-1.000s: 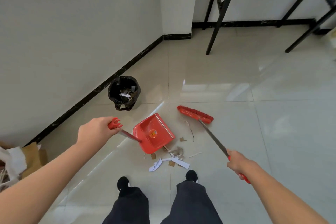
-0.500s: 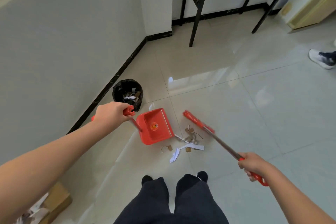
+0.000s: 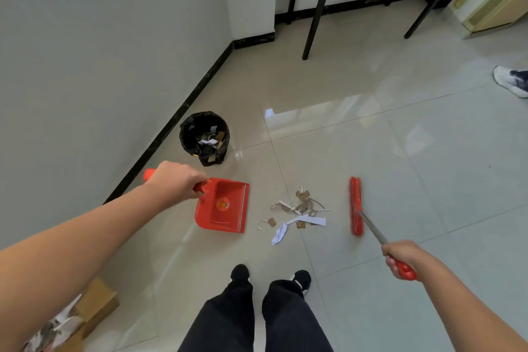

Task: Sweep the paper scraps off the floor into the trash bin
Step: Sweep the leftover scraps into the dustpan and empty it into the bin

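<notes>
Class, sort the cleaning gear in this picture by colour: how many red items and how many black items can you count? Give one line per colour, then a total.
Red: 2, the dustpan held by the left hand and the broom held by the right hand
Black: 1, the trash bin
Total: 3

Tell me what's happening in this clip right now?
A person is sweeping up. The left hand holds a red dustpan on the tiled floor, open edge facing a pile of paper scraps. The right hand grips a red broom, its head on the far side of the scraps. A black-lined trash bin by the wall already holds some scraps.
</notes>
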`<state>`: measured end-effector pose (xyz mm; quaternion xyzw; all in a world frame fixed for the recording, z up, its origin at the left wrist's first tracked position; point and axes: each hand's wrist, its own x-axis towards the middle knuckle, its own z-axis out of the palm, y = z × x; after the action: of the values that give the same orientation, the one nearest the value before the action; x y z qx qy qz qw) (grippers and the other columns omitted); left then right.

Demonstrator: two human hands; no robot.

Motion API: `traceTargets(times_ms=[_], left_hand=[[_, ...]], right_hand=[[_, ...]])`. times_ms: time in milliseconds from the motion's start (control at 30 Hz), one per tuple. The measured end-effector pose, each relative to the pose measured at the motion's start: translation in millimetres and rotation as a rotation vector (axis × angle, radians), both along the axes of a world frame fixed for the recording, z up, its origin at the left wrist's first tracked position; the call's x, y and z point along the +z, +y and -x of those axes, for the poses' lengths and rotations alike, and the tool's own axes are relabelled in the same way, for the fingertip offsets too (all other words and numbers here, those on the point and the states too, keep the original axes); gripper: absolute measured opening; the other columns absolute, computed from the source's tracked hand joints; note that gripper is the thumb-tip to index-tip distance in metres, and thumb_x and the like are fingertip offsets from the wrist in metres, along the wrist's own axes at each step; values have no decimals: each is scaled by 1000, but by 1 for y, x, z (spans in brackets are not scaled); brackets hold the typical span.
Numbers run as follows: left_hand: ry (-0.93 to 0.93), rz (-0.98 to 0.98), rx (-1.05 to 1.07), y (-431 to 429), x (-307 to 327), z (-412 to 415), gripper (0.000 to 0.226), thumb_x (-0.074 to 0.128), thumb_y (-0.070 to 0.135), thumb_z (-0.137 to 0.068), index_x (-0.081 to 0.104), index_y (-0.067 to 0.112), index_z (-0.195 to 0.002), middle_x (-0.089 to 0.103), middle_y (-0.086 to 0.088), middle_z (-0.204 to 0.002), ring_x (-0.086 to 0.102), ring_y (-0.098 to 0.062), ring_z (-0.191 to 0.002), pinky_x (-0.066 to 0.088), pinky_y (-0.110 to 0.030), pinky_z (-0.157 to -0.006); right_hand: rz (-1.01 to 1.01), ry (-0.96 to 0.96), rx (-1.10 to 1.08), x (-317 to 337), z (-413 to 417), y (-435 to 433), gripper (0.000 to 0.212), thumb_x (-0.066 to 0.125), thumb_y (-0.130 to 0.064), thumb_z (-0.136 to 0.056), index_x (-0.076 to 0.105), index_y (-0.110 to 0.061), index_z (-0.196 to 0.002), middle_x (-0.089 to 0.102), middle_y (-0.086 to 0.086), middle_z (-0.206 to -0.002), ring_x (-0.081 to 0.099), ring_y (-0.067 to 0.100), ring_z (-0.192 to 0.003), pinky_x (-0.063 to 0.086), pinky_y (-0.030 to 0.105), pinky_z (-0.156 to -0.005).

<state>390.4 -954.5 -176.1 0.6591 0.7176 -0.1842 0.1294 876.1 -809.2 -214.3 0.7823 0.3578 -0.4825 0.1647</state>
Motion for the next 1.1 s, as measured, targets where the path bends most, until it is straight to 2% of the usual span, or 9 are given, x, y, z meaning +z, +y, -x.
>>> traceTargets(times_ms=[100, 300, 467, 567, 700, 833, 967, 1033, 1100], left_hand=[[-14, 30, -53, 4, -19, -6, 14, 52, 37, -86, 54, 24, -81, 63, 5, -77, 62, -19, -75, 44, -29, -60], [-45, -78, -68, 6, -35, 1, 19, 57, 37, -85, 64, 20, -86, 68, 2, -77, 64, -22, -72, 24, -23, -48], [-107, -122, -61, -5, -46, 2, 20, 59, 41, -86, 66, 23, -89, 70, 3, -76, 65, -21, -73, 30, -24, -49], [-139, -95, -4, -5, -50, -7, 24, 56, 45, -87, 66, 26, -97, 70, 4, -84, 65, -20, -81, 42, -28, -57], [-152, -55, 30, -11, -57, -24, 26, 54, 47, -90, 65, 26, -101, 70, 3, -94, 65, -23, -92, 35, -29, -59], [-178, -74, 52, -17, -60, -28, 23, 55, 42, -90, 65, 24, -100, 70, 1, -94, 64, -24, -91, 35, -29, -59], [-179, -77, 117, -25, -56, -13, 26, 55, 48, -89, 66, 29, -105, 71, 5, -95, 65, -22, -92, 40, -28, -60], [-204, -95, 164, -32, -53, -5, 27, 56, 49, -89, 66, 33, -108, 71, 6, -98, 65, -22, -95, 40, -27, -62], [-227, -111, 213, -41, -48, 5, 27, 57, 50, -88, 65, 36, -109, 71, 7, -100, 65, -22, -97, 40, -27, -63]], right_hand=[[53, 0, -19, -6, 26, -4, 25, 44, 8, -84, 43, -4, -63, 40, 6, -36, 35, 12, -20, 37, 13, -32], [116, 11, 103, -12, 78, -45, 18, 45, 8, -83, 44, -3, -68, 42, 6, -32, 36, 13, -22, 37, 14, -34], [166, 96, 174, -3, 131, -69, 12, 46, 4, -83, 47, -2, -72, 45, 6, -35, 39, 15, -28, 38, 17, -35], [206, 144, 198, 9, 163, -81, 15, 45, 2, -84, 46, -3, -70, 43, 4, -31, 36, 12, -25, 35, 15, -35], [262, 220, 211, 22, 189, -99, 17, 45, 2, -84, 45, -5, -69, 42, 5, -43, 34, 11, -24, 33, 13, -34], [302, 262, 192, 31, 183, -101, 8, 46, 0, -81, 48, -5, -87, 43, 5, -51, 36, 11, -33, 33, 15, -35], [320, 297, 153, 52, 149, -89, 32, 49, -3, -80, 58, -8, -110, 43, 2, -52, 35, 10, -37, 29, 16, -37], [296, 295, 140, 66, 135, -84, 46, 48, -1, -85, 49, -1, -130, 43, 3, -52, 35, 9, -34, 30, 14, -35], [278, 290, 157, 78, 127, -81, 48, 47, 0, -86, 44, -1, -134, 44, 3, -51, 37, 8, -32, 30, 14, -34]])
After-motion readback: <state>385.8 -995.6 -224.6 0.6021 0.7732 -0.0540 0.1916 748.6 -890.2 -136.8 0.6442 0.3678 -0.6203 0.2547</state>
